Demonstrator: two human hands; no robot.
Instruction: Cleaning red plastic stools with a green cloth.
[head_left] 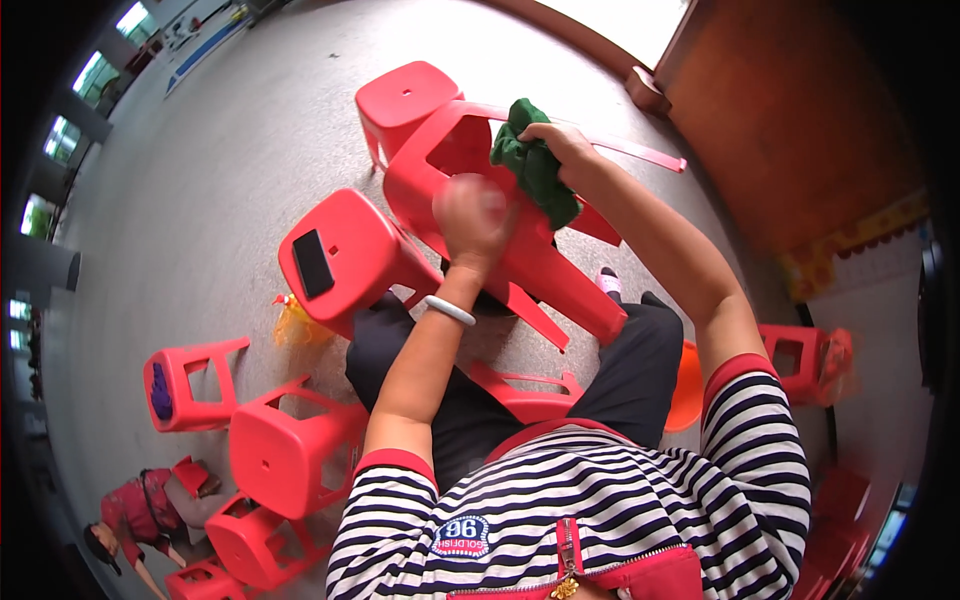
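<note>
A red plastic stool (535, 270) lies tipped in front of me, some of its legs pointing back toward my knees. My right hand (565, 148) grips a crumpled green cloth (540, 175) over the stool's far right part. Motion smears my left hand (472, 222), which is over the stool's left side; its fingers are not clear, nor whether it touches the plastic. Just left of it, an upright red stool (355, 225) bears a flat black phone-like slab (313, 263).
Another red stool (405, 95) stands beyond. A yellow plastic bag (300, 325) lies at left, an orange basin (687, 390) beside my right leg. More stools (275, 460) crowd the lower left, near another person (145, 505) bending. A purple cloth (161, 392) hangs on one stool.
</note>
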